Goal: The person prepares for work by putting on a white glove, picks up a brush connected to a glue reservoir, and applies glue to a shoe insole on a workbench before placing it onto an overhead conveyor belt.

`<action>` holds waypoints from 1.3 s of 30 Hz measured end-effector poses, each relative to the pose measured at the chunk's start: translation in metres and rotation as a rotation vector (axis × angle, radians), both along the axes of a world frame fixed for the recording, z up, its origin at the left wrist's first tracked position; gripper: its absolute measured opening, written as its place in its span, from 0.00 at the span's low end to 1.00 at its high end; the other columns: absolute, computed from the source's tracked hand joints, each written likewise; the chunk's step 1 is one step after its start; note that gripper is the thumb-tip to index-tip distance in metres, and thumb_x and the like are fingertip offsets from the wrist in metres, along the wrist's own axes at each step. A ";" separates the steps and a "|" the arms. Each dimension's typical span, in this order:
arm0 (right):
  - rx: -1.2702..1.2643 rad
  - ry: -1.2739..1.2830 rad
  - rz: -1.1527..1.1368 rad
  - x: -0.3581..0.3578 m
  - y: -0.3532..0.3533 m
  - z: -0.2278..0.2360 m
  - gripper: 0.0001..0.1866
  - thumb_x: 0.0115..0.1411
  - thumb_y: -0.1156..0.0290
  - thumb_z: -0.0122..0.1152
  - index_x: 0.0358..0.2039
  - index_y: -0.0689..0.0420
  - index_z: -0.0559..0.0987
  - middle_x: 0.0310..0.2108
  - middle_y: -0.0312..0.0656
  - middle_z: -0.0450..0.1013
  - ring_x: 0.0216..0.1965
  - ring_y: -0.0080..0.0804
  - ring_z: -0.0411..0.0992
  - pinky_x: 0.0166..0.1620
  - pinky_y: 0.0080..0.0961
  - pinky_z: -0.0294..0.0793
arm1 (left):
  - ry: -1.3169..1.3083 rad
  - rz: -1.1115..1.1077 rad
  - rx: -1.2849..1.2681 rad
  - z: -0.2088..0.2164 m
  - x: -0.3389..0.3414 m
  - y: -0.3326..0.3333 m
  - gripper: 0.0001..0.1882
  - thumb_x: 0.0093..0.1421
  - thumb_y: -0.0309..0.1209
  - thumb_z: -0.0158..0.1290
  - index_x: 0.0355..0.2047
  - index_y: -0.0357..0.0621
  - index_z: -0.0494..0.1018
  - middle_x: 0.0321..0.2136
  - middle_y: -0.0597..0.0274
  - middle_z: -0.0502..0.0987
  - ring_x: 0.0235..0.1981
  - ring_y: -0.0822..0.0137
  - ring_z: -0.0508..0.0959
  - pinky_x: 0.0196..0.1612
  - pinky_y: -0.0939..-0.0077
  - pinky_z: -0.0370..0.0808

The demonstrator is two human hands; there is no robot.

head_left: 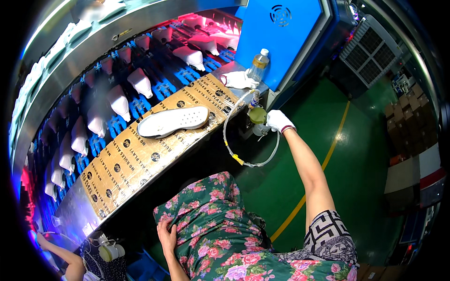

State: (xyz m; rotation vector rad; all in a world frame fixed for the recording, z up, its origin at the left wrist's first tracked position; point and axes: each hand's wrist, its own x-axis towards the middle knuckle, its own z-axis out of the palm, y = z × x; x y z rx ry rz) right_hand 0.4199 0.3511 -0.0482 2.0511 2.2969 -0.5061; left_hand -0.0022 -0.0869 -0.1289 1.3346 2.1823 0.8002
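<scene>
In a white glove, my right hand (280, 121) is closed at the side of what looks like a spray gun (258, 115) with a round green-lidded cup, just off the bench's right end. A pale looped hose (228, 136) hangs between the bench end and this hand. My left hand (167, 237) is bare and lies against the green floral apron (206, 210), fingers apart and holding nothing. On the bench a white shoe sole (173, 122) with rows of small holes rests on taped brown cardboard (136, 159). Its toe points left.
White shoe uppers (118, 103) stand on blue holders along the machine behind the cardboard. A white glove (239, 79) and a plastic bottle (259, 64) sit beside the blue cabinet (276, 42). Lower left, a co-worker's arm (65, 257) shows. Stacked boxes (412, 112) stand far right.
</scene>
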 end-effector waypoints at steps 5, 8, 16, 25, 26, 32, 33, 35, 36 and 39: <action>-0.036 0.165 -0.081 0.007 -0.015 0.028 0.05 0.48 0.75 0.62 0.20 0.63 0.77 0.13 0.43 0.71 0.14 0.30 0.70 0.21 0.27 0.69 | -0.040 -0.019 -0.026 0.003 -0.009 0.002 0.13 0.51 0.24 0.57 0.39 0.37 0.74 0.33 0.58 0.74 0.36 0.63 0.75 0.40 0.73 0.73; -0.047 0.318 -0.169 0.017 -0.030 0.049 0.04 0.50 0.76 0.59 0.23 0.63 0.76 0.16 0.39 0.71 0.15 0.26 0.69 0.20 0.23 0.68 | -0.596 0.125 0.012 0.015 -0.017 0.018 0.09 0.56 0.21 0.53 0.38 0.36 0.74 0.31 0.67 0.76 0.32 0.77 0.74 0.38 0.83 0.71; -0.035 0.588 -0.289 0.037 -0.067 0.056 0.06 0.52 0.74 0.56 0.23 0.63 0.76 0.14 0.38 0.70 0.14 0.23 0.67 0.19 0.22 0.65 | -0.507 0.009 0.361 0.079 -0.061 0.118 0.08 0.60 0.23 0.51 0.40 0.35 0.74 0.32 0.66 0.74 0.34 0.76 0.73 0.40 0.83 0.69; -0.046 0.748 -0.390 0.037 -0.091 0.043 0.08 0.55 0.72 0.52 0.24 0.63 0.76 0.15 0.37 0.69 0.14 0.22 0.66 0.18 0.20 0.64 | -0.204 0.177 0.457 0.081 -0.099 0.240 0.26 0.56 0.30 0.54 0.56 0.42 0.65 0.49 0.53 0.67 0.42 0.69 0.70 0.46 0.74 0.69; -0.070 0.766 -0.398 0.039 -0.092 0.041 0.08 0.57 0.72 0.53 0.26 0.63 0.76 0.16 0.36 0.69 0.14 0.21 0.65 0.18 0.18 0.63 | -0.199 0.228 0.419 0.077 -0.104 0.251 0.27 0.56 0.31 0.54 0.57 0.44 0.63 0.50 0.53 0.66 0.43 0.69 0.70 0.46 0.74 0.69; -0.118 0.917 -0.430 0.049 -0.097 0.030 0.10 0.58 0.72 0.52 0.21 0.60 0.74 0.15 0.35 0.68 0.14 0.19 0.63 0.18 0.17 0.63 | -0.416 0.277 0.338 0.060 -0.109 0.293 0.32 0.59 0.29 0.52 0.62 0.44 0.55 0.30 0.64 0.70 0.25 0.78 0.68 0.25 0.85 0.65; -0.118 0.915 -0.433 0.050 -0.098 0.028 0.10 0.58 0.72 0.52 0.21 0.60 0.74 0.15 0.35 0.68 0.14 0.19 0.63 0.18 0.17 0.63 | -0.417 0.275 0.335 0.060 -0.107 0.295 0.32 0.59 0.29 0.52 0.62 0.44 0.55 0.30 0.64 0.70 0.25 0.78 0.68 0.25 0.85 0.65; -0.087 0.975 -0.463 0.049 -0.100 0.025 0.12 0.57 0.73 0.50 0.16 0.59 0.70 0.13 0.34 0.65 0.12 0.20 0.62 0.17 0.18 0.60 | -0.580 0.262 0.397 0.065 -0.101 0.294 0.30 0.60 0.27 0.50 0.62 0.44 0.54 0.29 0.65 0.70 0.21 0.80 0.66 0.22 0.88 0.62; -0.090 0.973 -0.465 0.048 -0.102 0.025 0.12 0.57 0.73 0.50 0.16 0.59 0.70 0.13 0.34 0.65 0.12 0.20 0.62 0.17 0.18 0.60 | -0.608 0.244 0.418 0.067 -0.099 0.295 0.31 0.60 0.27 0.50 0.63 0.45 0.53 0.27 0.66 0.70 0.21 0.79 0.67 0.22 0.89 0.63; -0.084 0.973 -0.501 0.045 -0.108 0.027 0.12 0.57 0.73 0.51 0.17 0.58 0.69 0.13 0.33 0.64 0.13 0.20 0.62 0.17 0.18 0.60 | -0.757 0.286 0.375 0.095 -0.079 0.295 0.32 0.60 0.26 0.50 0.63 0.46 0.52 0.25 0.68 0.69 0.21 0.80 0.67 0.22 0.89 0.63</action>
